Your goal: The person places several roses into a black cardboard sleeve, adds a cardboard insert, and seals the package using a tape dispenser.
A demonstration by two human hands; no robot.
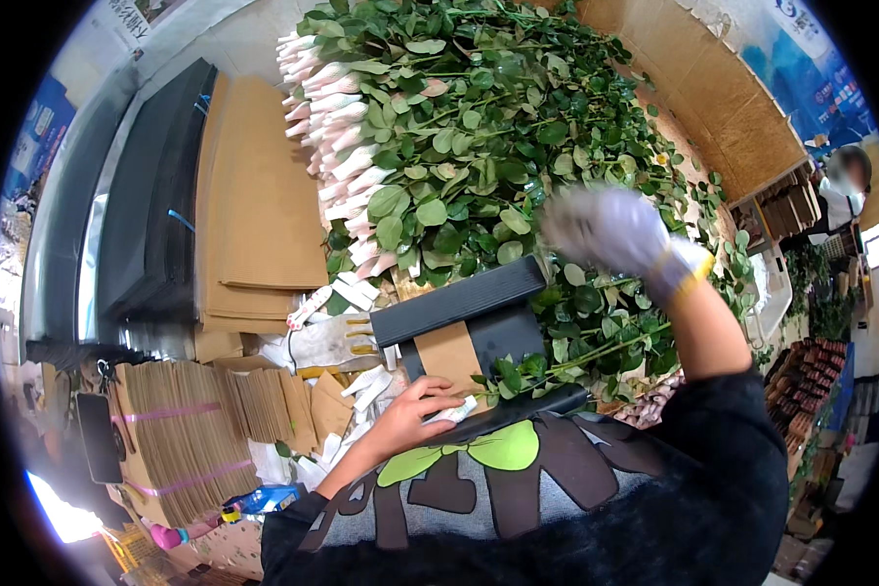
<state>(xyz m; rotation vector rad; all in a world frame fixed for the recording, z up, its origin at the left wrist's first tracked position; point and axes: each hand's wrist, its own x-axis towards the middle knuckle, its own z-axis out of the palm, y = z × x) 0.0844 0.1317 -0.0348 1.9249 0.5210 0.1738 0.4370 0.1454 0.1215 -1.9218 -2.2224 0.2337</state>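
The left hand (412, 420) grips a white-sleeved flower (454, 411) beside brown cardboard (447, 354), apparently positioning it. The gloved right hand (607, 234) blurs over leaves (479, 117), its grip unclear; aligning the flower calls for steadiness.

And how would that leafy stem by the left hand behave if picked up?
Being long and thin, the leafy stem would probably flex and feel light. Its spread leaves could snag on the nearby greenery.

I see dark-green leafy stems (488, 146) with pinkish-white netted heads (334, 107) on the far side, a pale-lilac knitted glove (610, 232), yellow-cuffed, at right, tan flat cardboard (264, 186) at left.
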